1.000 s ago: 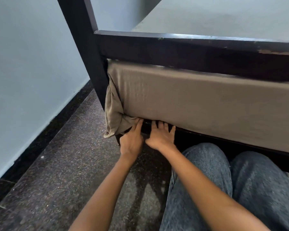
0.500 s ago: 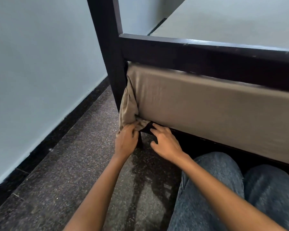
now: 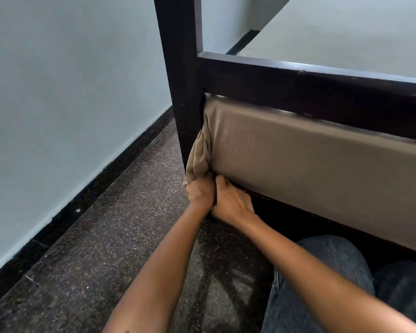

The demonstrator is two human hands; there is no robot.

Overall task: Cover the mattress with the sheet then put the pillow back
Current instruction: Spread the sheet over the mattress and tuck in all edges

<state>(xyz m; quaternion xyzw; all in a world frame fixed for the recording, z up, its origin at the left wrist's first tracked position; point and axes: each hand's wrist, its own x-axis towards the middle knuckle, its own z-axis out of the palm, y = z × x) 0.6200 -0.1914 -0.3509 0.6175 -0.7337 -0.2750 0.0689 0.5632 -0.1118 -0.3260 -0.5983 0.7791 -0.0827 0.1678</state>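
— Tucking the corner, are they?
— Yes; left hand (image 3: 199, 192) and right hand (image 3: 233, 203) are each clamping a grip on the sheet (image 3: 298, 159), bunched just beside the bedpost (image 3: 178, 92).
— Next?
— Probably they're needing to shove that slack underneath.

- One view is given, taken from the head, looking forward and down.
- The sheet (image 3: 298, 164) by the bed post (image 3: 178, 92) is seen from very near.

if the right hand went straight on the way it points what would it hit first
For the right hand, probably the bunched corner of the taupe fabric sheet, beside the left hand; depth is unclear.
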